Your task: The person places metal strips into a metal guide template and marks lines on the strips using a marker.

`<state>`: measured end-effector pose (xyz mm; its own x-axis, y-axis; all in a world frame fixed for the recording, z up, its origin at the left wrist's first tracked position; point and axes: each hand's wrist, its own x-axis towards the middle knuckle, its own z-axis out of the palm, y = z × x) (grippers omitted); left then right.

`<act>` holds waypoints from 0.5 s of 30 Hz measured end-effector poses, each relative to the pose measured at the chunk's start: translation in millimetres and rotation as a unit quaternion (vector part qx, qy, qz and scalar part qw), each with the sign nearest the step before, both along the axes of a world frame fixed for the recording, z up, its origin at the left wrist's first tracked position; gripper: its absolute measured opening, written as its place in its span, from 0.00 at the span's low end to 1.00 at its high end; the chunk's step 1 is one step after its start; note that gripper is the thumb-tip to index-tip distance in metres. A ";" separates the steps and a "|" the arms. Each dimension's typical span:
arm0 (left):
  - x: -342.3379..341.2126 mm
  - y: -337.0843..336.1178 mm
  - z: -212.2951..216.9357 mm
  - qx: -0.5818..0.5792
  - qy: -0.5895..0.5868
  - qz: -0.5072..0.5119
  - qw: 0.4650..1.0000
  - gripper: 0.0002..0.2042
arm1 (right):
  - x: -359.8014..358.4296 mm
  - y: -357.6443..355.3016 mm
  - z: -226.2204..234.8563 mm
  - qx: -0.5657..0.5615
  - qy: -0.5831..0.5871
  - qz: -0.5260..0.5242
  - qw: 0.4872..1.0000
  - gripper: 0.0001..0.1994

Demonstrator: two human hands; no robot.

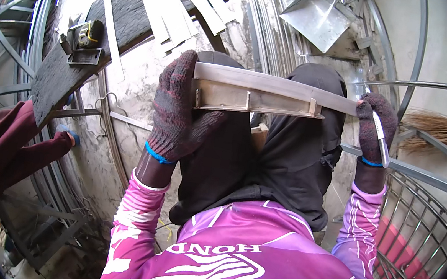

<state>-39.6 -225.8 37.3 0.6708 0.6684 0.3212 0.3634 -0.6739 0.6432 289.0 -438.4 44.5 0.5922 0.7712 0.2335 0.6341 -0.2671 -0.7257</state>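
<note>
Both my hands wear dark knitted gloves with blue cuffs. My left hand point(177, 109) is closed round the left end of a flat, pale metal strip point(275, 83) and a shallow metal channel piece point(281, 105) with small upright tabs. The strip lies along the channel's upper edge, above my knees, and its right part runs on past the channel. Its right end is pinched by the fingers of my right hand point(375, 124). A slim white pen-like marker point(380, 137) also sits in that hand, pointing down across the palm side.
A dark wooden plank point(66, 78) at the left bears a yellow-black tape measure point(89, 34) and a small metal bracket point(86, 56). Pale metal strips point(156, 8) lie at the top. A wire rack point(420, 219) stands right, near a straw broom point(437, 125). Another person's leg point(11, 141) shows left.
</note>
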 end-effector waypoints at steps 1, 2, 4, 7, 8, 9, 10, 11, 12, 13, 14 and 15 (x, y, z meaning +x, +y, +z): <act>-0.6 0.3 0.3 -0.001 0.002 0.004 1.000 0.43 | 0.5 -0.4 0.1 0.009 0.008 -0.001 1.000 0.06; -0.3 1.6 0.4 0.014 -0.002 -0.008 1.000 0.41 | 1.8 -1.1 0.7 0.007 0.009 0.008 1.000 0.06; 0.0 3.2 0.9 0.028 -0.006 -0.020 0.999 0.38 | 4.1 -2.7 1.1 0.002 -0.024 0.026 0.999 0.06; 1.4 4.8 1.7 0.030 0.002 -0.028 0.999 0.36 | 5.0 -5.6 0.8 -0.014 -0.029 0.040 0.999 0.06; 1.5 5.0 2.1 0.022 0.000 -0.029 0.999 0.35 | 4.5 -6.2 0.7 -0.016 -0.028 0.040 0.999 0.06; 1.9 4.8 2.6 0.015 -0.002 -0.029 0.999 0.34 | 3.4 -6.7 0.8 -0.017 -0.030 0.041 0.999 0.06; 2.5 4.4 2.9 0.015 -0.002 -0.033 0.999 0.34 | 2.5 -6.8 1.4 -0.020 -0.033 0.037 0.999 0.06; 3.0 3.9 3.3 0.022 -0.004 -0.029 0.999 0.34 | 1.4 -6.5 2.3 -0.017 -0.032 0.038 0.999 0.06; 3.8 3.3 3.5 0.029 -0.002 -0.022 0.999 0.33 | 0.8 -5.9 3.7 -0.013 -0.014 0.038 0.999 0.06; 4.5 2.7 3.9 0.028 -0.006 -0.029 0.999 0.33 | 0.3 -5.0 5.4 -0.018 -0.006 0.033 0.999 0.05; 5.5 2.2 4.2 0.041 -0.012 -0.025 0.999 0.31 | 0.5 -3.7 7.5 -0.012 0.003 0.032 0.999 0.05; 7.3 1.5 4.3 0.053 -0.020 -0.022 0.998 0.30 | 1.1 -2.0 9.8 -0.018 -0.007 0.051 0.999 0.05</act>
